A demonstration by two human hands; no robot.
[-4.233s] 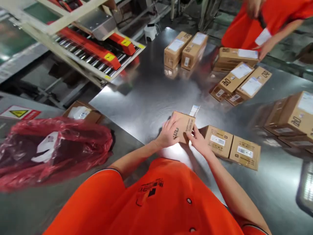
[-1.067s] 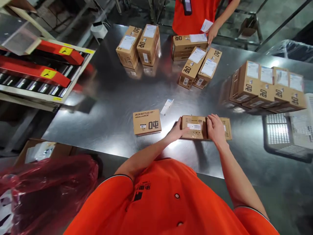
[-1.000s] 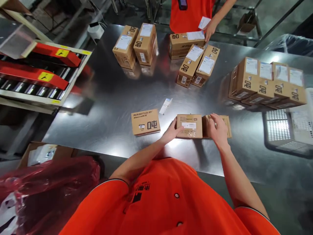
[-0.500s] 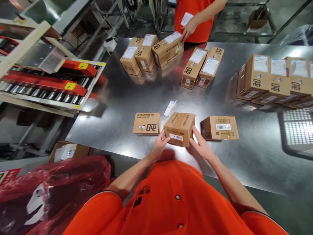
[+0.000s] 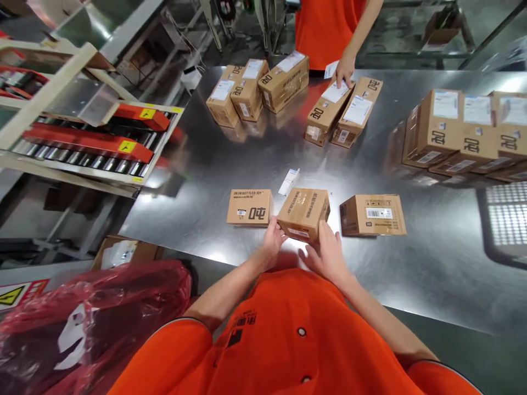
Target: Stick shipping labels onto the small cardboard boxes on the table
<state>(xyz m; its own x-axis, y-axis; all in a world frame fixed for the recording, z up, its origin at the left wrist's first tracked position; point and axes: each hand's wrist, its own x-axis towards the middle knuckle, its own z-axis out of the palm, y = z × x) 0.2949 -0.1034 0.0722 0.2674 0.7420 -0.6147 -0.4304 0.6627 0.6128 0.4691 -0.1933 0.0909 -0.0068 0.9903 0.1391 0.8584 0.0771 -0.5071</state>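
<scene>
A taped cardboard box [image 5: 303, 211] is in front of me at the near side of the metal table, tipped slightly. My left hand [image 5: 274, 237] grips its near left corner, fingers partly under the edge. My right hand [image 5: 326, 251] is against its near right corner, thumb spread below the front face. Another cardboard box [image 5: 249, 203], printed "bottled joy", sits to the left. To the right stands a cardboard box [image 5: 382, 222] with a barcode sticker. Just behind the middle box lies a white paper label sheet [image 5: 289, 181].
Across the metal table [image 5: 230, 159], a co-worker's hand [image 5: 346, 68] presses on a labelled box [image 5: 319, 112]. More labelled boxes [image 5: 436, 129] stand in a row at right. A roller conveyor [image 5: 82, 156] is at left, above a red plastic bag [image 5: 135, 291].
My right hand has slid down and inward along the box, which is now tilted a little. The co-worker's hand has moved right with the paper, onto another box.
</scene>
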